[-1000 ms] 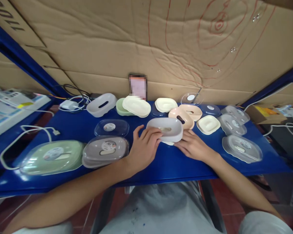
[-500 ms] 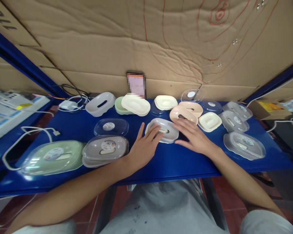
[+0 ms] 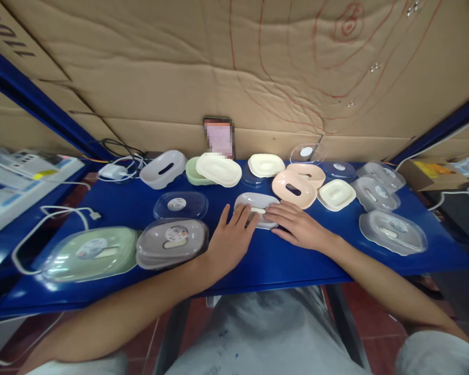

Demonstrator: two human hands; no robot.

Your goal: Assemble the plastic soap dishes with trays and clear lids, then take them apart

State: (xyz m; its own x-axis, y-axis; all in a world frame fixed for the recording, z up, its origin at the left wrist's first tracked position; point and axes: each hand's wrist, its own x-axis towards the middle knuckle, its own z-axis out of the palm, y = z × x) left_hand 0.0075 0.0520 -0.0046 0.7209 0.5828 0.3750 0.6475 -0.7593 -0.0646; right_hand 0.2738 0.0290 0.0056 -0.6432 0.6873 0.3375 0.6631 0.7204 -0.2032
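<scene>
In the head view, a grey soap dish (image 3: 257,207) lies upside down on the blue table (image 3: 113,208), near the table's middle and a little toward its front edge. The left hand (image 3: 229,238) rests with fingers spread and flat, its fingertips (image 3: 245,213) pressing on the dish's left end, while the right hand (image 3: 297,225) lies open and flat against the dish's right side, fingers stretched toward its centre; neither hand pinches anything. Just behind the dish sits a pink soap dish (image 3: 294,188), with a cream lid (image 3: 335,194) to the right of that. To the left of the grey dish lie a clear lid (image 3: 180,205) and, nearer the front edge, a covered grey box (image 3: 172,241) beside a covered green box (image 3: 89,252). Farther back, against the cardboard wall (image 3: 234,67), stands a phone (image 3: 219,137).
</scene>
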